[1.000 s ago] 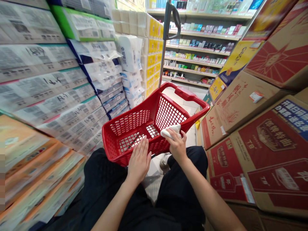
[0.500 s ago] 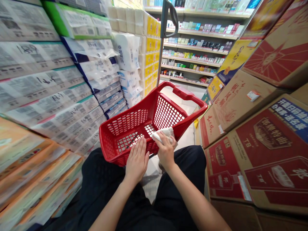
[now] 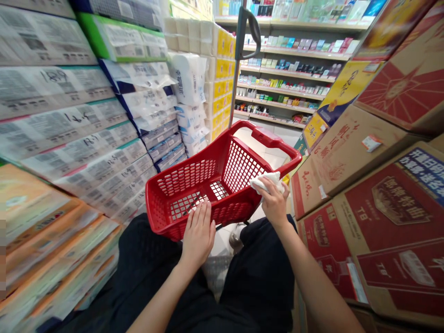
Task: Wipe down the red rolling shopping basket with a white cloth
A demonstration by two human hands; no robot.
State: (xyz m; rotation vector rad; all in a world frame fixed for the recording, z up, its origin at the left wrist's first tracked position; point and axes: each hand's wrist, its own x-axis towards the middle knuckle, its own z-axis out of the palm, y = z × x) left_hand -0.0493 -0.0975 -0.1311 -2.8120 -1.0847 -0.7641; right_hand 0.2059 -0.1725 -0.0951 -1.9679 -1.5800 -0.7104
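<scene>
A red plastic shopping basket (image 3: 187, 178) with perforated walls stands between my knees, its handle rising at the far right. My left hand (image 3: 199, 231) lies flat on the near rim, fingers stretched out together and pointing inward. A white cloth (image 3: 265, 181) is under the fingers of my right hand (image 3: 274, 199), pressed on the basket's near rim toward the handle end. The underside of the cloth is hidden by my fingers.
Stacked tissue packs (image 3: 83, 115) rise close on my left, with orange packs (image 3: 41, 222) nearer me. Cardboard cartons (image 3: 391, 203) crowd the right side. A grey pull handle (image 3: 248, 34) stands behind the basket, and stocked shelves (image 3: 287, 74) line the back.
My right hand has slid the cloth right along the basket's near rim, toward the handle. My left hand stays at nearly the same place on the rim.
</scene>
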